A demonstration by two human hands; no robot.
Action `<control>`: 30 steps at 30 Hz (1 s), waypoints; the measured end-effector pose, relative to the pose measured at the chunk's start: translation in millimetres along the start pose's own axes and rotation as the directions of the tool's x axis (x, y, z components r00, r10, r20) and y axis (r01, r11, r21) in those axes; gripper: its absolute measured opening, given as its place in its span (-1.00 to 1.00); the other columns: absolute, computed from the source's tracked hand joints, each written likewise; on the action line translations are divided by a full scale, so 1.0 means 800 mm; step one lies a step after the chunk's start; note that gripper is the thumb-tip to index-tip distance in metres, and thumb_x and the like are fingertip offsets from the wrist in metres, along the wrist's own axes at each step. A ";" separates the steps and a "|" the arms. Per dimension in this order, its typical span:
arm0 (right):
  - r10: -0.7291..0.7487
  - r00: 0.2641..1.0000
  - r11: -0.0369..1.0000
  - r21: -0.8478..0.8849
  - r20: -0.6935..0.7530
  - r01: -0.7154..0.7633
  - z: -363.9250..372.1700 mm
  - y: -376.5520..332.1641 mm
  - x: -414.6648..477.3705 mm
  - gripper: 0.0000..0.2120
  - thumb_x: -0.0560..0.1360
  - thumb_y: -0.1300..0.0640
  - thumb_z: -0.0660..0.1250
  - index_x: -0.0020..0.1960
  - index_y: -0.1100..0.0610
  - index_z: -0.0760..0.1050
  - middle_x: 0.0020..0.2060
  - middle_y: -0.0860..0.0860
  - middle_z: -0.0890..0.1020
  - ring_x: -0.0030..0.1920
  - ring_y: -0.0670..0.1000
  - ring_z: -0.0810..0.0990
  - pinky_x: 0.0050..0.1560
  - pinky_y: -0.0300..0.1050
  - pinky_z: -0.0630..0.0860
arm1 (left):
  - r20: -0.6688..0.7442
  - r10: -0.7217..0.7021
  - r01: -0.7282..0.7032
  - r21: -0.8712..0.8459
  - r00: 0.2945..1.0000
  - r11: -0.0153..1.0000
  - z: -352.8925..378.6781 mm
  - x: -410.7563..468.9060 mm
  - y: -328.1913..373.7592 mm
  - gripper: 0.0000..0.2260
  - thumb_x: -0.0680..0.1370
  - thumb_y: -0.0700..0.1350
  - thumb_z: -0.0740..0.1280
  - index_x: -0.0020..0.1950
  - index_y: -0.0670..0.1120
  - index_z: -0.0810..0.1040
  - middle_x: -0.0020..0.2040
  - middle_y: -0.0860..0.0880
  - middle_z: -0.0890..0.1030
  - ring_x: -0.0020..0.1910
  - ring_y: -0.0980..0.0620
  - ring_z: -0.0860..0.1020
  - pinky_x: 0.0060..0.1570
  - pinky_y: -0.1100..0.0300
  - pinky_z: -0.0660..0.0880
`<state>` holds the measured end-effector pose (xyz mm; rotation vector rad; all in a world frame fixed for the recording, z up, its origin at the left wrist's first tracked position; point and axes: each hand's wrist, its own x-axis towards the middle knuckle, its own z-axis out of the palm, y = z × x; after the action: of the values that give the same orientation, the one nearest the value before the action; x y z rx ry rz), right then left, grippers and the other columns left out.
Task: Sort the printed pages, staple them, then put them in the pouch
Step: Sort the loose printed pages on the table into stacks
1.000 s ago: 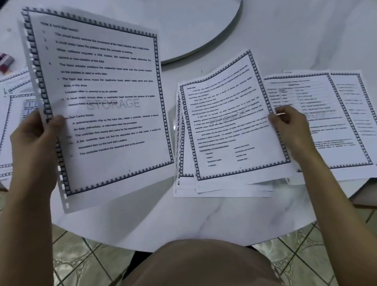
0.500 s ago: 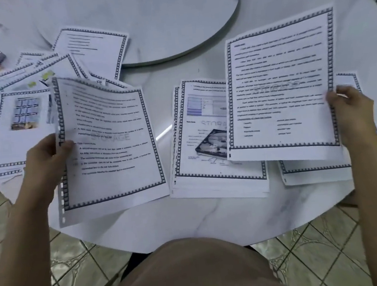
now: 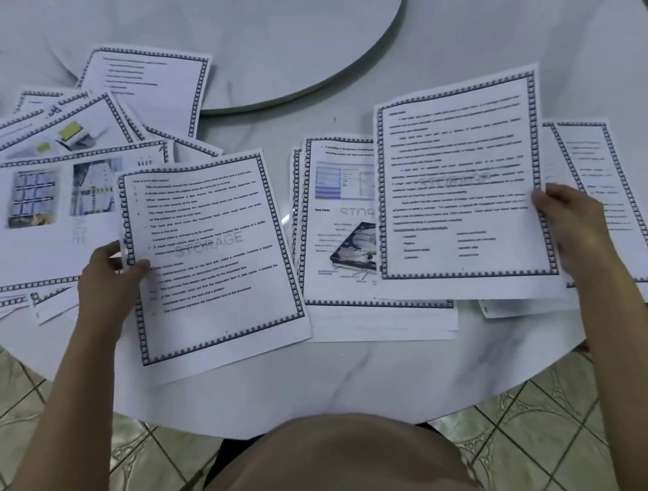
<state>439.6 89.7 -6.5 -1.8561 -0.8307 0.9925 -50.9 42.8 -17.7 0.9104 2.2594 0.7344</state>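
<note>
left hand (image 3: 110,277): pinches left edge of text page (image 3: 212,256), thumb on top | right hand (image 3: 568,225): grips right edge of second page (image 3: 459,184), held over middle stack (image 3: 337,240) and right stack (image 3: 606,194) | loose pages (image 3: 43,185): fanned at left on table (image 3: 367,379) | pouch: not visible

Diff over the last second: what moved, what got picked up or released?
The right hand took the top text page off the middle stack and lifted it up and to the right, uncovering a hard-disk picture page. The left hand lowered its STORAGE page toward the table, revealing the scattered pages behind. Neither hand released anything; the right stack stayed put.
</note>
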 end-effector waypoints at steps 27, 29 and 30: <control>-0.053 0.993 0.724 -0.689 -0.101 -0.032 0.135 0.025 -0.106 -0.38 0.44 0.14 0.39 0.35 0.36 0.19 0.28 0.31 0.26 0.29 0.27 0.25 0.22 0.05 0.32 | 0.114 0.051 -0.043 -0.073 0.992 0.996 0.006 0.007 -0.014 -0.67 0.54 -0.22 0.29 0.30 -0.15 0.40 0.18 -0.22 0.54 -0.01 -0.09 0.47 -0.03 0.02 0.41; -0.033 0.992 0.736 -0.674 -0.118 -0.056 0.136 0.025 -0.106 -0.36 0.43 0.13 0.40 0.36 0.35 0.19 0.29 0.32 0.26 0.30 0.28 0.25 0.27 0.05 0.27 | 0.124 0.058 -0.050 -0.066 0.991 0.997 0.005 0.008 -0.015 -0.67 0.54 -0.22 0.29 0.30 -0.15 0.40 0.17 -0.22 0.55 -0.02 -0.09 0.47 -0.04 0.03 0.41; -0.019 0.992 0.738 -0.672 -0.125 -0.070 0.136 0.025 -0.105 -0.35 0.43 0.12 0.41 0.36 0.35 0.19 0.29 0.32 0.27 0.30 0.28 0.25 0.28 0.05 0.25 | 0.130 0.063 -0.055 -0.065 0.990 0.996 0.005 0.009 -0.016 -0.67 0.54 -0.22 0.29 0.30 -0.16 0.40 0.16 -0.22 0.55 -0.03 -0.08 0.47 -0.05 0.03 0.40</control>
<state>309.0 51.8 -33.5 -2.5208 -1.2010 0.6029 -57.3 41.4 -30.9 0.9718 2.0916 0.7432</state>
